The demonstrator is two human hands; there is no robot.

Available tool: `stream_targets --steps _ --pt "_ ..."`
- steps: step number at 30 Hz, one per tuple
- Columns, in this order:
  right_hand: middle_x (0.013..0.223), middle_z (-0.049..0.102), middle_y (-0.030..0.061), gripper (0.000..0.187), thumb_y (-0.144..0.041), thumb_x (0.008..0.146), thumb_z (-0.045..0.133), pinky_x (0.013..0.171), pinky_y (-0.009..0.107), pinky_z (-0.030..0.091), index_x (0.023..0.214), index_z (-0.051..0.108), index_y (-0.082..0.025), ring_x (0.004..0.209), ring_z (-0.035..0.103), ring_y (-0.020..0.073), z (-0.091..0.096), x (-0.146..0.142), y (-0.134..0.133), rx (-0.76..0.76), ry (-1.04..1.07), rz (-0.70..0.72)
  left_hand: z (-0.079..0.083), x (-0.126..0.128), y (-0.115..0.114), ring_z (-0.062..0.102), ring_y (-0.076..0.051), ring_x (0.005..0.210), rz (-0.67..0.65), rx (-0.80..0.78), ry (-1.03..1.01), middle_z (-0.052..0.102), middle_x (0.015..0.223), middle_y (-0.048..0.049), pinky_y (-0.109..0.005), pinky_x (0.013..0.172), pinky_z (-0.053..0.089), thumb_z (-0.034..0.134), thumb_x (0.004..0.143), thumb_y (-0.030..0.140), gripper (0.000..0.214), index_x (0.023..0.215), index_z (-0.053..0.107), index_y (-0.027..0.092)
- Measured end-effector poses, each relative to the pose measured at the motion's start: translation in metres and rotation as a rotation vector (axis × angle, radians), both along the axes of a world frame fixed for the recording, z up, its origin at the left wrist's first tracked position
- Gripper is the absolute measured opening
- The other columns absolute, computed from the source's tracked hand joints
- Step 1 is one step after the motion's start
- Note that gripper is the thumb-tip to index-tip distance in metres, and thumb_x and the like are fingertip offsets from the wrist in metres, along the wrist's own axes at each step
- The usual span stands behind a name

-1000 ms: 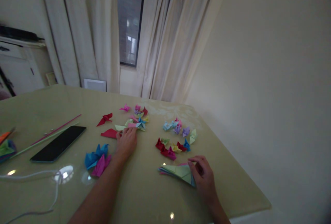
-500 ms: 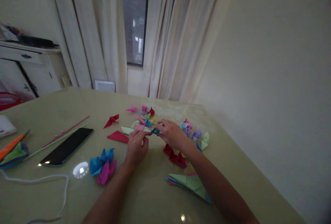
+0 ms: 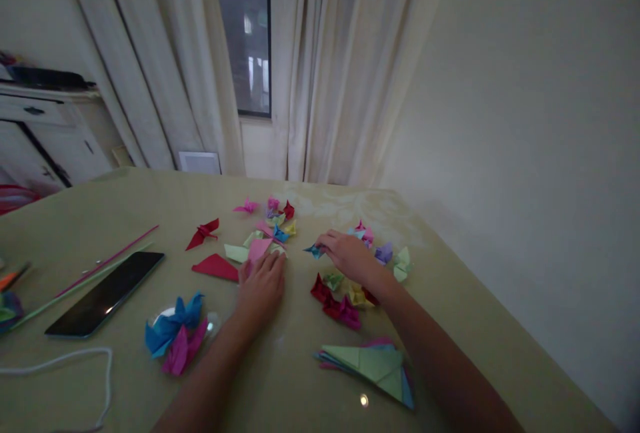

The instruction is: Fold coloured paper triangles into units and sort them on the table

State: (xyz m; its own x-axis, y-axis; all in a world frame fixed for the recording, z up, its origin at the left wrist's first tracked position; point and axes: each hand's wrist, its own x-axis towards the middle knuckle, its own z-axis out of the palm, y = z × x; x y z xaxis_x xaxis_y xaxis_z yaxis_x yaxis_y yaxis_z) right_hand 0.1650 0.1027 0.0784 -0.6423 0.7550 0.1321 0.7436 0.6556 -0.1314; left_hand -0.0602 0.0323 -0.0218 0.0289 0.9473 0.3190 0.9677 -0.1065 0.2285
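Observation:
My right hand [image 3: 350, 258] pinches a small teal folded paper piece [image 3: 313, 251] between thumb and fingers, over the middle of the table. My left hand [image 3: 263, 288] lies low with its fingers stretched out, nothing gripped in it that I can see. Its fingertips reach the edge of a pink folded paper [image 3: 259, 248] and pale green folded papers [image 3: 237, 252]. A red folded paper [image 3: 216, 267] sits to its left. Below my right hand is a cluster of red and magenta folded pieces [image 3: 336, 305], partly behind my wrist.
A stack of folded papers [image 3: 373, 366] rests near my right forearm. Blue [image 3: 173, 326] and magenta [image 3: 185, 350] folded paper lie left of my left arm. Farther left are a phone [image 3: 107, 293], thin sticks [image 3: 107, 261] and a white cord [image 3: 60, 354]. A red paper crane [image 3: 203, 234] stands beyond.
My hands have come apart. The right one has moved right with the teal paper piece; the left has let go of it and settled lower by the pink paper. The view has shifted slightly.

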Motion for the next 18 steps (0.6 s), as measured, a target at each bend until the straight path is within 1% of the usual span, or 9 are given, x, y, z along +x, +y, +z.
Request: stream_targets --steps 2,4,8,11,15,17,18 --pt "0.113 0.072 0.0088 0.024 -0.016 0.105 0.051 0.079 0.028 0.048 0.119 0.07 -0.021 0.096 0.07 0.0214 -0.003 0.001 -0.002 0.009 -0.043 -0.008 0.001 -0.002 -0.001 0.054 -0.031 0.134 0.019 -0.027 0.033 0.064 0.144 -0.0123 -0.057 0.117 0.028 0.045 0.1 0.017 0.046 0.141 0.063 0.028" --pt "0.112 0.072 0.0092 0.026 -0.013 0.103 0.051 0.076 0.028 0.047 0.12 0.069 -0.022 0.095 0.07 0.022 -0.006 0.001 -0.004 0.013 -0.085 -0.002 0.004 -0.005 -0.001 0.059 -0.031 0.127 0.006 -0.05 0.067 0.067 0.137 -0.0122 -0.053 0.112 0.035 0.046 0.099 0.016 0.043 0.134 0.067 0.029" --pt "0.11 0.072 0.0092 0.028 -0.008 0.099 0.052 0.074 0.027 0.046 0.118 0.066 -0.023 0.094 0.07 0.0219 -0.011 0.001 -0.007 0.018 -0.154 0.012 0.009 -0.011 -0.004 0.063 -0.029 0.121 -0.026 -0.061 0.073 0.07 0.126 -0.0098 -0.046 0.104 0.043 0.047 0.103 0.025 0.032 0.117 0.075 0.029" --pt "0.109 0.074 0.0087 0.029 -0.007 0.098 0.052 0.074 0.027 0.045 0.118 0.065 -0.023 0.095 0.071 0.0218 -0.014 0.0 -0.008 0.021 -0.174 0.004 0.012 -0.013 -0.005 0.062 -0.03 0.124 0.023 -0.056 0.025 0.069 0.13 -0.0106 -0.046 0.104 0.045 0.051 0.102 0.03 0.026 0.113 0.075 0.026" --pt "0.106 0.076 0.01 0.024 -0.011 0.1 0.052 0.07 0.028 0.045 0.117 0.066 -0.022 0.091 0.073 0.0236 -0.014 -0.001 -0.009 0.002 -0.209 -0.019 0.014 -0.013 -0.005 0.061 -0.031 0.13 0.067 -0.091 -0.025 0.067 0.139 -0.0107 -0.046 0.105 0.045 0.055 0.1 0.031 0.02 0.108 0.072 0.025" --pt "0.105 0.077 0.0103 0.023 -0.012 0.1 0.052 0.07 0.028 0.045 0.114 0.067 -0.021 0.092 0.073 0.024 -0.013 -0.001 -0.01 -0.008 -0.22 -0.02 0.014 -0.014 -0.004 0.063 -0.03 0.127 0.064 -0.107 -0.036 0.069 0.136 -0.0102 -0.046 0.105 0.046 0.054 0.101 0.032 0.021 0.111 0.071 0.025" --pt "0.105 0.077 0.0104 0.022 -0.011 0.1 0.052 0.07 0.027 0.045 0.113 0.068 -0.021 0.093 0.073 0.0241 -0.012 0.0 -0.011 -0.011 -0.222 -0.019 0.014 -0.015 -0.003 0.064 -0.03 0.126 0.069 -0.104 -0.038 0.071 0.135 -0.0104 -0.047 0.105 0.046 0.053 0.101 0.031 0.024 0.116 0.07 0.025"
